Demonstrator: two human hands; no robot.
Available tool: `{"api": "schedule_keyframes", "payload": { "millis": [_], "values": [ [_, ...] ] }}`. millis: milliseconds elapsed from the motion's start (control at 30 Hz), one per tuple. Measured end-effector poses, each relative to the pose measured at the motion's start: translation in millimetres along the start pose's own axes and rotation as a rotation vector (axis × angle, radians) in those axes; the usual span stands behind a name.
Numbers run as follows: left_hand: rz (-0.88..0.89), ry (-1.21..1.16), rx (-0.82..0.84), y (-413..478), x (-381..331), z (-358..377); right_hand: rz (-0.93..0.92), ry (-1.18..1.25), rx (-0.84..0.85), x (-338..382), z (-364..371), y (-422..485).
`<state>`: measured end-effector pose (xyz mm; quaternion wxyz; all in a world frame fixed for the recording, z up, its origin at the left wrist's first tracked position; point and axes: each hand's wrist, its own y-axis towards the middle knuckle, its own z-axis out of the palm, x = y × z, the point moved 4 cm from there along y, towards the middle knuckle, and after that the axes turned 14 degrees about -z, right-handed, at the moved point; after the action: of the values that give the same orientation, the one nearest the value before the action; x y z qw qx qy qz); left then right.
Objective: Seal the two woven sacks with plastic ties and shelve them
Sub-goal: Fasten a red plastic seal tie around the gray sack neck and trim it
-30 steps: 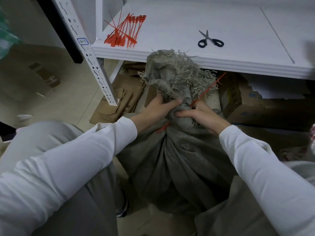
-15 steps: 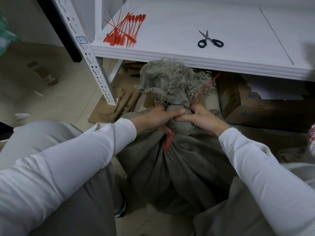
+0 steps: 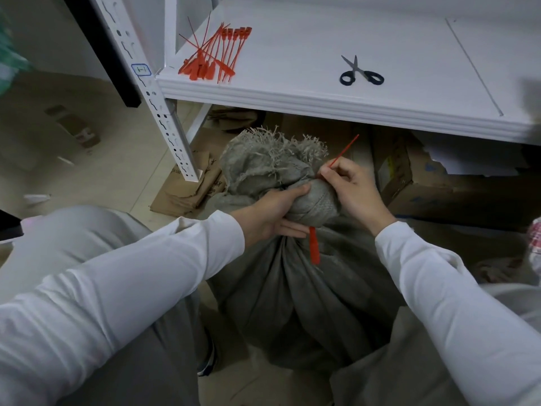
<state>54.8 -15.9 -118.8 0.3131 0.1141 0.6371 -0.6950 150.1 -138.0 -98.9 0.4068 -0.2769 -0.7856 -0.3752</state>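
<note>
- The grey woven sack (image 3: 307, 303) stands on the floor just in front of the white shelf (image 3: 322, 108). Its neck is bunched, and its frayed mouth (image 3: 275, 153) flops above the bunch.
- The left hand (image 3: 272, 215) is wrapped tightly round the gathered neck, thumb over the top and fingers underneath, holding it closed.
- A red plastic tie (image 3: 314, 250) runs round the neck. Its flat tag end hangs down the front of the sack just below the left fingers, and its thin tail sticks up to the right of the mouth.
- The right hand (image 3: 351, 194) pinches that tail between thumb and fingertips, close against the neck.
- The step in hand looks like sealing the first sack. The tie's lock is hidden, so I cannot tell whether the tail has been threaded through it.
- The next move probably calls for feeding the tail into the lock and pulling it snug while the left hand keeps squeezing. If that grip goes slack, the cloth could spread and leave the loop loose.
- A bundle of spare red ties (image 3: 213, 54) lies at the shelf's left corner. Black-handled scissors (image 3: 361, 73) lie well apart from it, probably for trimming the tail.
- Shelving has not begun, and I cannot pick out the second sack with certainty. Cardboard boxes (image 3: 409, 183) sit under the shelf, behind the sack.
</note>
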Motion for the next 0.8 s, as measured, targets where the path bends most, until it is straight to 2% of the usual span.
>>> {"api": "schedule_keyframes", "payload": {
  "millis": [133, 500, 667, 800],
  "values": [
    [-0.014, -0.016, -0.059, -0.6, -0.4, -2.7, -0.217, -0.362, 0.025, 9.8, -6.0, -4.9],
    [-0.028, -0.05, -0.141, -3.5, 0.0, -3.2, -0.437, -0.425, 0.085, 26.2, -13.4, -32.3],
    [-0.049, -0.157, -0.144, -8.4, -1.9, 0.7, -0.575, -0.576, 0.188, 26.6, -12.2, -46.6],
    [-0.054, -0.231, -0.142, -9.1, -4.3, 1.4, -0.638, -0.617, 0.203, 23.5, -9.1, -57.6]
  ]
}}
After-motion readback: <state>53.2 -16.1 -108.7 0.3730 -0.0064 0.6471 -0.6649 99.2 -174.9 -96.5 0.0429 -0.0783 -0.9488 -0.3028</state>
